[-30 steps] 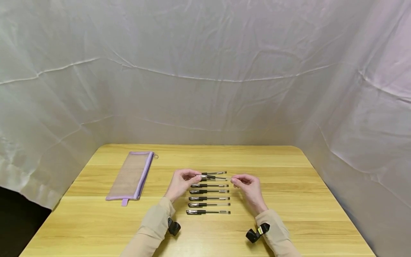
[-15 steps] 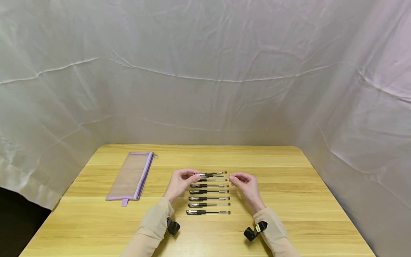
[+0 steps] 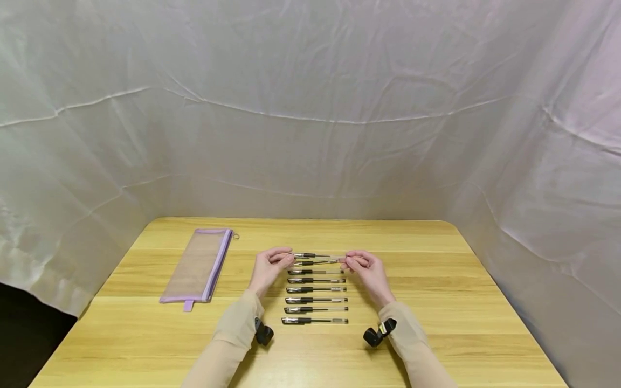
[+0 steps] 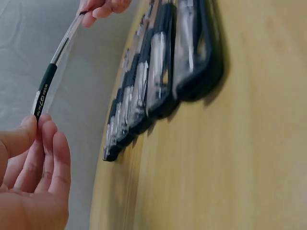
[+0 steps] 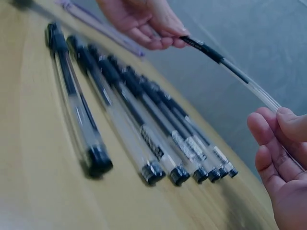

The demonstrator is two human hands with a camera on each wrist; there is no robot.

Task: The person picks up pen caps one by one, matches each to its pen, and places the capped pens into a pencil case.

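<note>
A gel pen (image 3: 312, 255) with a black grip and clear barrel is stretched between my two hands, raised off the table in both wrist views. My left hand (image 3: 268, 268) pinches its cap end between thumb and fingers. At the clear tail end, my right hand (image 3: 370, 274) pinches it the same way. Below lies a row of several similar pens (image 3: 315, 299), caps to the left, roughly parallel; the farthest one (image 3: 317, 263) is slightly slanted. In the right wrist view the held pen (image 5: 211, 51) runs beyond the row's far end.
A purple-edged mesh zip pouch (image 3: 199, 267) lies flat at the left of the wooden table (image 3: 466, 323). Grey fabric (image 3: 310, 156) hangs around the back and sides. Small black cameras (image 3: 263, 331) are strapped to both wrists.
My left hand has moved the held pen slightly away and levelled it past the row's far end. My right hand has come left and now pinches its tail end.
</note>
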